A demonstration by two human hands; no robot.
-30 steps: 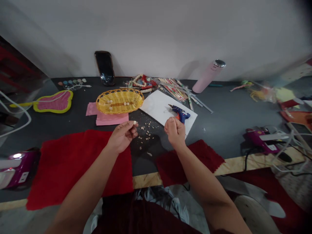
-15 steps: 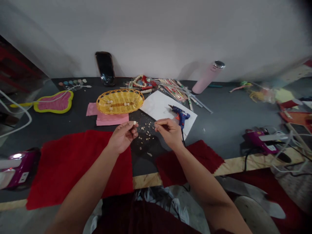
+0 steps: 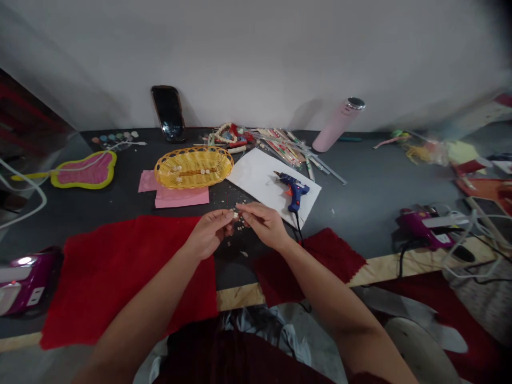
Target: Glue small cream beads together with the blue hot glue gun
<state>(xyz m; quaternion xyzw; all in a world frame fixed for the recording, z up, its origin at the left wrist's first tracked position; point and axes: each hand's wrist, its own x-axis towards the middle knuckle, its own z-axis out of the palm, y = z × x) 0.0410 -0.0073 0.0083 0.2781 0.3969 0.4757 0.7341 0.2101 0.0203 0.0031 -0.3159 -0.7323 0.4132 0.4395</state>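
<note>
My left hand pinches a small pale cube-like piece between thumb and fingers. Close against it, my right hand has its fingers pinched at the same piece; whether they hold something tiny of their own is hidden. Beneath both hands, several pale crumbs and bits lie scattered on the dark tabletop. Behind them stands a yellow woven basket with a few similar pale pieces inside. A blue glue gun rests on a white sheet to the right.
Red cloths lie at the front edge. At the back are a propped phone, a pink bottle and a pile of sticks. Purple devices with cables sit at the sides. A pink-yellow paddle shape lies left.
My hands have come together from apart, the right moving left and the left moving right with the pale piece. The view has shifted slightly.
</note>
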